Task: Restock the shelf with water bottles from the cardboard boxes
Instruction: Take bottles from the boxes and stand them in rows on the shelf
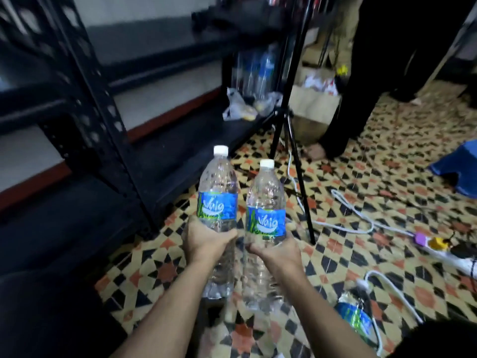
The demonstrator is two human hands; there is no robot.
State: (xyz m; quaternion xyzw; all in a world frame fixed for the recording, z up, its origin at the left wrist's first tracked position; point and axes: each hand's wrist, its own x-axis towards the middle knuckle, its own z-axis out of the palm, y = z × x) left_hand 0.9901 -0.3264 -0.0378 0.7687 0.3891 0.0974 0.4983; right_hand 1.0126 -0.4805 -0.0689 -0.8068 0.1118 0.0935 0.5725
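"Both hands are full. My left hand wraps the lower body of one water bottle, and my right hand cups a second bottle just under its blue label. They're upright, capped and side by side above the tiled floor."

"Mid-carry, then?"

"I'd judge so: bottles in hand, not yet shelved. A third bottle lies low on the floor by the right forearm."

"Where do they go?"

"The black shelf stands just to the left, and its bottom board runs alongside the hands. The next move probably calls for swinging left and setting each down base-first, clear of the upright post."

"Anything beyond?"

"A tripod stands just ahead. Plastic bags sit further along the board, and the stocked bottles stand at its far end. A cardboard box sits behind the tripod."
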